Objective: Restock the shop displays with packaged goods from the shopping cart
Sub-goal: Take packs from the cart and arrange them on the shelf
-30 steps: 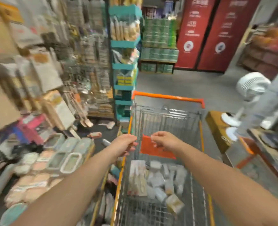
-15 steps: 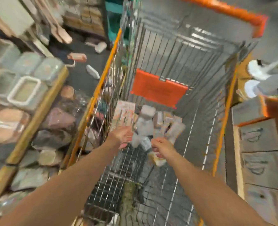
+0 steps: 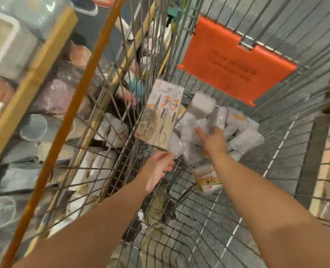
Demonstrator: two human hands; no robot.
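Observation:
Both my arms reach down into a wire shopping cart (image 3: 276, 117) with an orange rim. A flat card pack of scissors (image 3: 158, 115) leans against the cart's left wall. A heap of white plastic-wrapped packs (image 3: 241, 130) lies on the cart floor, with one white block (image 3: 201, 105) on top. My right hand (image 3: 211, 141) is spread over the heap, fingers straight, touching the wraps. My left hand (image 3: 158, 168) hovers just below the scissors pack, fingers relaxed, holding nothing. A yellow-labelled pack (image 3: 206, 179) lies between my forearms.
An orange plastic flap (image 3: 235, 60) hangs on the cart's far wall. To the left, a wooden-edged display shelf (image 3: 30, 74) holds wrapped bowls and containers (image 3: 7, 45), close against the cart's side. Grey floor shows through the mesh.
My view has dropped from the aisle into the cart. Both hands left the cart's upper edge and went down to the goods on its floor.

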